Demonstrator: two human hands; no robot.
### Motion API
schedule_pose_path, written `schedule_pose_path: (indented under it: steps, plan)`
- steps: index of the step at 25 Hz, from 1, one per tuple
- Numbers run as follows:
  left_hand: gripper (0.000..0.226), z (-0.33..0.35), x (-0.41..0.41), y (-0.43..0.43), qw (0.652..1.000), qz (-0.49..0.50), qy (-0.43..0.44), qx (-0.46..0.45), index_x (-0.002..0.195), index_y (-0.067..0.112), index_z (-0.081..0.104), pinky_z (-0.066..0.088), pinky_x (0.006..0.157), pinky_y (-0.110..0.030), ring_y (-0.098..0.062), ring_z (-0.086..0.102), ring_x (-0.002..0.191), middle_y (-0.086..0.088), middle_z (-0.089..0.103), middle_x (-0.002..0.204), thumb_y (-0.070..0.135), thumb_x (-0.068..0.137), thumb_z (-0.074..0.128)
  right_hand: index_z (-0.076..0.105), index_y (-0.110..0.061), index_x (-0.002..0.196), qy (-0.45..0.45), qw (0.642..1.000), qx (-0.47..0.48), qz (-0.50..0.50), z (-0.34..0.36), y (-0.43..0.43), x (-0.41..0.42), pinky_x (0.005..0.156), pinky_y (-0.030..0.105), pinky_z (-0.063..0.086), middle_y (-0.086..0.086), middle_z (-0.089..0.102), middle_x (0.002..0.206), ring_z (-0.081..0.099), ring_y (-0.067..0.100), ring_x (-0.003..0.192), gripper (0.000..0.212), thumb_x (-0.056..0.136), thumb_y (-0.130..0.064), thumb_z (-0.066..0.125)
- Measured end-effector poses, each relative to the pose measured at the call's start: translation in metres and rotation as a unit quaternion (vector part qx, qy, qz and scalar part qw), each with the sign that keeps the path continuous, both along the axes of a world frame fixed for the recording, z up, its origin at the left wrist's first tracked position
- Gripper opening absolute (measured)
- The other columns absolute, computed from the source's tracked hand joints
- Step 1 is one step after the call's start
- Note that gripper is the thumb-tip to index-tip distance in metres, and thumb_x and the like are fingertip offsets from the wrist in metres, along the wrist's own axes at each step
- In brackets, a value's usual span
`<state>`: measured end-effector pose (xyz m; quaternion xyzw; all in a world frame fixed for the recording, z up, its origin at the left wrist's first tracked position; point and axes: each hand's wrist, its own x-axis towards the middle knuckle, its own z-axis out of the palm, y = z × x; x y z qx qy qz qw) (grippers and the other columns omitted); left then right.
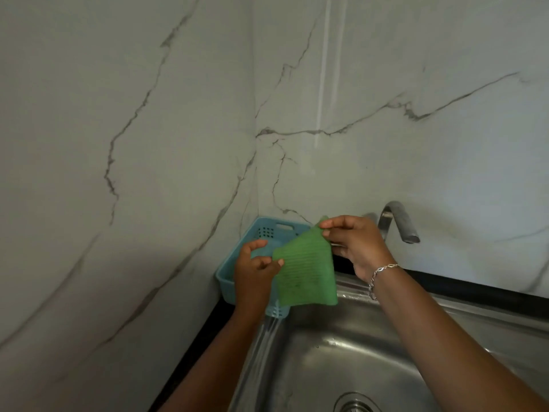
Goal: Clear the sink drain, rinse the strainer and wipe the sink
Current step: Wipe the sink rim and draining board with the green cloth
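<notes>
A green scouring cloth point(306, 272) hangs spread out above the back left corner of the steel sink point(326, 361). My left hand point(255, 272) pinches its left edge between thumb and fingers. My right hand point(353, 245) pinches its top corner, a bracelet on that wrist. The drain point(355, 404) with its metal strainer shows at the bottom edge, partly cut off. The grey tap point(399, 221) stands behind my right hand, and no water runs from it.
A blue plastic basket point(267, 233) sits in the corner behind the cloth, against the marble walls point(148, 144). A black counter strip point(475, 288) runs along the sink's back rim. Both forearms reach over the sink basin.
</notes>
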<state>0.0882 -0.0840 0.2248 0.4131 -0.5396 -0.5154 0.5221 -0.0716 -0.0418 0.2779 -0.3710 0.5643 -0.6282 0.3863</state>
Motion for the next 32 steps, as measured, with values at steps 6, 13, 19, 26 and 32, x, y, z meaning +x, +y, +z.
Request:
schedule_pose_path:
  steps: [6,13,19,26,32]
  plan:
    - [0.021,-0.007,-0.033,0.051,0.996,-0.066,-0.063,-0.012,0.083,0.008,0.066,0.044,0.067,-0.03,-0.021,0.053,0.069,-0.011,0.055,0.07,-0.01,0.074,0.065,0.059,-0.001,0.113,0.077,0.992,0.078,0.056,-0.046,0.061,-0.035,0.064,0.016,0.053,0.009,0.063,0.099,0.06,0.012,0.083,0.05,0.072,0.027,0.052]
    - [0.023,-0.014,-0.07,0.089,0.986,-0.106,-0.115,-0.053,0.093,0.003,0.069,0.045,0.057,-0.002,0.007,0.058,0.058,0.009,0.062,0.069,-0.009,0.073,0.067,0.057,-0.009,0.121,0.334,0.934,0.112,0.056,-0.079,0.107,-0.045,0.095,0.042,0.047,0.014,0.059,0.115,0.054,0.028,0.109,0.065,0.061,-0.006,0.083]
    - [0.022,-0.019,-0.082,0.105,0.968,-0.147,-0.183,-0.086,0.091,0.01,0.072,0.046,0.066,-0.014,0.001,0.056,0.065,0.009,0.063,0.072,-0.004,0.074,0.068,0.067,0.006,0.097,0.305,0.935,0.148,0.1,-0.089,0.13,-0.065,0.085,0.044,0.05,0.023,0.069,0.099,0.063,0.031,0.091,0.028,0.071,-0.003,0.074]
    - [0.023,-0.037,-0.09,0.106,0.956,-0.184,-0.22,-0.059,0.094,0.009,0.07,0.052,0.08,-0.032,-0.009,0.058,0.07,-0.007,0.068,0.081,-0.003,0.075,0.068,0.063,-0.026,0.094,0.089,0.961,0.192,0.178,-0.11,0.152,-0.065,0.065,0.02,0.054,-0.008,0.071,0.087,0.068,0.008,0.081,0.029,0.076,-0.005,0.071]
    - [0.043,-0.062,-0.087,0.097,0.9,-0.136,-0.391,-0.138,0.116,0.019,0.06,0.047,0.09,-0.039,-0.025,0.056,0.1,-0.004,0.063,0.091,0.024,0.074,0.073,0.065,-0.015,0.102,-0.082,0.958,0.244,0.13,-0.151,0.158,-0.069,0.072,0.033,0.057,0.004,0.071,0.092,0.068,0.019,0.085,0.029,0.078,0.002,0.064]
